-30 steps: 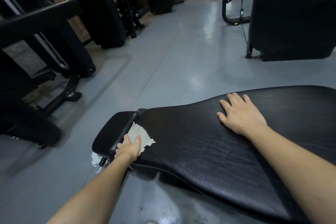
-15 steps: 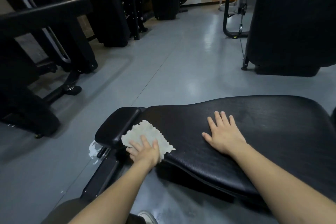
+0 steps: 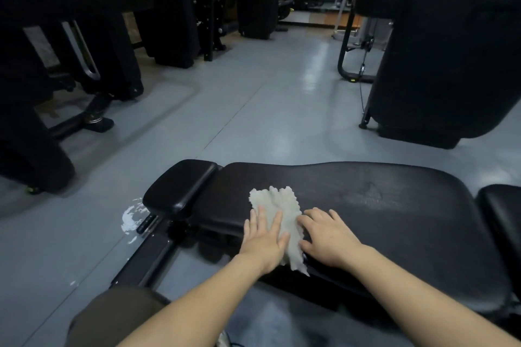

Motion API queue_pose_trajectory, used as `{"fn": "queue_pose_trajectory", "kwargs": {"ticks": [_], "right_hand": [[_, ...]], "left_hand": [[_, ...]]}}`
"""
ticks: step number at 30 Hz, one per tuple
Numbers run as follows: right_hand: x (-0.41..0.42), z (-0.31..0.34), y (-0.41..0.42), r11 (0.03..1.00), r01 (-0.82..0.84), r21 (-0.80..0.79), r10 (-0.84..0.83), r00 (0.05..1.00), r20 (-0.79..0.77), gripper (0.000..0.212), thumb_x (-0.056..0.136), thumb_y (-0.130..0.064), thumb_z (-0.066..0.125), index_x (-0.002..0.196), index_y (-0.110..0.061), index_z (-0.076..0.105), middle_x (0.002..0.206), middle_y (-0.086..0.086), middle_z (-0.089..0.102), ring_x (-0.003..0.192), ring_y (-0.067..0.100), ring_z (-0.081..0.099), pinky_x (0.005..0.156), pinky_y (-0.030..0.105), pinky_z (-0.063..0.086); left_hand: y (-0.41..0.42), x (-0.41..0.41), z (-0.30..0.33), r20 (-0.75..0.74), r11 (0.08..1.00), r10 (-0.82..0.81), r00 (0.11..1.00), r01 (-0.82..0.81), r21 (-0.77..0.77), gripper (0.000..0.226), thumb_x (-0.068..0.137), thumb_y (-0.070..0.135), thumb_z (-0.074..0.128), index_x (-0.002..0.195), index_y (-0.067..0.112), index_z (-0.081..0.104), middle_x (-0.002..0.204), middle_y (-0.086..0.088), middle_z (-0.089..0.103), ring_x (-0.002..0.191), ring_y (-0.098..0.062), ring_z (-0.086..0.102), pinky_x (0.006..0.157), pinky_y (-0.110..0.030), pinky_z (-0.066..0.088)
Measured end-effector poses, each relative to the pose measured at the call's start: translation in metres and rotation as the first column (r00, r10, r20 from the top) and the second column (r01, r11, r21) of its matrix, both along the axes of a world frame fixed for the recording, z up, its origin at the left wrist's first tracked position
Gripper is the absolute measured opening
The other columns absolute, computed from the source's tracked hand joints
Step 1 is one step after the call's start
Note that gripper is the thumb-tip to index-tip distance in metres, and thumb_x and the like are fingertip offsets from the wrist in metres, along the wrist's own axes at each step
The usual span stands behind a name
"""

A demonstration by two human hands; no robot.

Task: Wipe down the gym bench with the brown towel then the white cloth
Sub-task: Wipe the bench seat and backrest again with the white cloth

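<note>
The black padded gym bench [image 3: 380, 205] lies across the lower half of the view, with a small separate pad [image 3: 180, 186] at its left end. A white cloth [image 3: 283, 213] with a scalloped edge is spread on the bench's near edge. My left hand [image 3: 265, 239] presses flat on the cloth's left part, fingers straight. My right hand [image 3: 327, 236] rests flat on the bench just right of the cloth, its fingertips touching the cloth's edge. No brown towel shows in the view.
Dark gym machines [image 3: 84, 59] stand at the left and a large black machine [image 3: 445, 51] at the right, with grey floor [image 3: 267, 107] between. A white scuff [image 3: 132, 217] marks the floor by the bench frame [image 3: 146, 259]. My knee [image 3: 118, 315] is at the bottom.
My left hand has slid the white cloth rightward along the bench from the small end pad. My right hand has drawn back toward the near edge and now meets the cloth.
</note>
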State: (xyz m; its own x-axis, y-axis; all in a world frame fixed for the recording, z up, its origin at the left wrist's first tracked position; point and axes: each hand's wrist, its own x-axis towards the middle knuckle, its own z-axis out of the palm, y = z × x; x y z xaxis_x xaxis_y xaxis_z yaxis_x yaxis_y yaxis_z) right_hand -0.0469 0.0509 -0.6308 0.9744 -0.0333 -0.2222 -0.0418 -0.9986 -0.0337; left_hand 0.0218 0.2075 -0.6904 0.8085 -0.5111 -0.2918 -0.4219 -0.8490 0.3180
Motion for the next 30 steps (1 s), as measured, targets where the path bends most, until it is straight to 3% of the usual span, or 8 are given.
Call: {"fn": "queue_pose_trajectory", "kwargs": {"ticks": [4, 7, 11, 14, 17, 22, 27, 30], "right_hand": [[0.006, 0.004, -0.008, 0.998, 0.050, 0.031, -0.052, 0.997, 0.056, 0.043, 0.097, -0.044, 0.047, 0.136, -0.027, 0.048, 0.136, -0.003, 0.049, 0.131, 0.020, 0.043, 0.108, 0.036, 0.031], [0.012, 0.001, -0.013, 0.997, 0.071, 0.028, -0.073, 0.994, 0.080, 0.039, 0.096, -0.045, 0.049, 0.131, -0.029, 0.051, 0.129, -0.005, 0.048, 0.120, 0.021, 0.047, 0.101, 0.035, 0.035], [0.020, -0.007, -0.011, 0.999, 0.038, -0.039, -0.031, 0.988, 0.153, 0.035, 0.095, -0.045, 0.049, 0.126, -0.030, 0.055, 0.120, -0.004, 0.049, 0.109, 0.021, 0.047, 0.093, 0.035, 0.037], [0.027, -0.009, -0.006, 1.000, 0.017, 0.005, -0.018, 0.981, 0.193, 0.029, 0.096, -0.033, 0.046, 0.121, -0.031, 0.060, 0.114, -0.006, 0.056, 0.107, 0.020, 0.049, 0.088, 0.034, 0.035], [0.032, -0.011, -0.003, 0.998, 0.016, 0.055, -0.027, 0.977, 0.214, 0.024, 0.096, -0.029, 0.043, 0.114, -0.032, 0.059, 0.102, -0.009, 0.058, 0.103, 0.018, 0.052, 0.083, 0.034, 0.033], [0.039, -0.012, -0.005, 0.990, 0.034, 0.136, -0.064, 0.972, 0.226, 0.020, 0.094, -0.027, 0.045, 0.108, -0.032, 0.058, 0.099, -0.009, 0.064, 0.101, 0.018, 0.056, 0.085, 0.036, 0.037], [0.053, -0.006, -0.004, 0.980, 0.078, 0.183, -0.121, 0.964, 0.239, 0.024, 0.096, -0.031, 0.048, 0.119, -0.030, 0.056, 0.109, -0.008, 0.059, 0.105, 0.018, 0.053, 0.093, 0.037, 0.038], [0.066, -0.011, 0.008, 0.981, 0.064, 0.181, -0.112, 0.955, 0.273, 0.031, 0.097, -0.033, 0.047, 0.127, -0.028, 0.051, 0.121, -0.004, 0.051, 0.111, 0.020, 0.050, 0.093, 0.036, 0.037]], "left_hand": [[-0.005, -0.001, 0.009, 0.023, 0.991, -0.121, 0.992, 0.121, -0.049, 0.064, 0.100, 0.062, 0.024, 0.157, 0.045, 0.000, 0.166, -0.010, -0.016, 0.152, -0.029, -0.020, 0.122, -0.046, -0.011], [-0.001, 0.010, 0.017, 0.046, 0.993, -0.079, 0.996, 0.083, -0.086, 0.070, 0.088, 0.074, 0.040, 0.151, 0.051, 0.022, 0.165, -0.004, 0.009, 0.152, -0.031, -0.008, 0.122, -0.048, -0.004], [-0.007, 0.029, 0.028, 0.212, 0.988, 0.054, 0.976, -0.022, -0.150, 0.050, 0.085, 0.071, 0.048, 0.119, 0.037, 0.059, 0.126, 0.003, 0.047, 0.126, -0.025, 0.034, 0.110, -0.037, 0.024], [-0.016, 0.043, 0.027, 0.289, 0.954, 0.110, 0.951, -0.020, -0.300, 0.025, 0.096, 0.041, 0.050, 0.114, 0.026, 0.060, 0.121, 0.006, 0.049, 0.113, -0.020, 0.045, 0.094, -0.033, 0.038], [-0.028, 0.060, 0.029, 0.119, 0.910, 0.019, 0.993, 0.032, -0.413, 0.036, 0.098, 0.026, 0.049, 0.134, 0.027, 0.053, 0.141, 0.016, 0.042, 0.121, -0.014, 0.049, 0.095, -0.037, 0.046], [-0.047, 0.086, 0.034, 0.023, 0.970, -0.076, 0.997, 0.080, -0.230, 0.051, 0.097, 0.036, 0.054, 0.146, 0.032, 0.043, 0.131, 0.004, 0.049, 0.115, -0.022, 0.056, 0.095, -0.042, 0.048], [-0.038, 0.100, 0.034, 0.078, 0.984, -0.055, 0.995, 0.067, -0.167, 0.017, 0.092, 0.043, 0.062, 0.089, 0.029, 0.053, 0.103, 0.004, 0.051, 0.093, -0.020, 0.056, 0.070, -0.034, 0.040], [-0.014, 0.112, 0.037, 0.138, 0.984, 0.003, 0.990, 0.022, -0.179, 0.029, 0.091, 0.045, 0.060, 0.071, 0.033, 0.042, 0.095, 0.006, 0.048, 0.090, -0.019, 0.056, 0.067, -0.032, 0.037]]}}
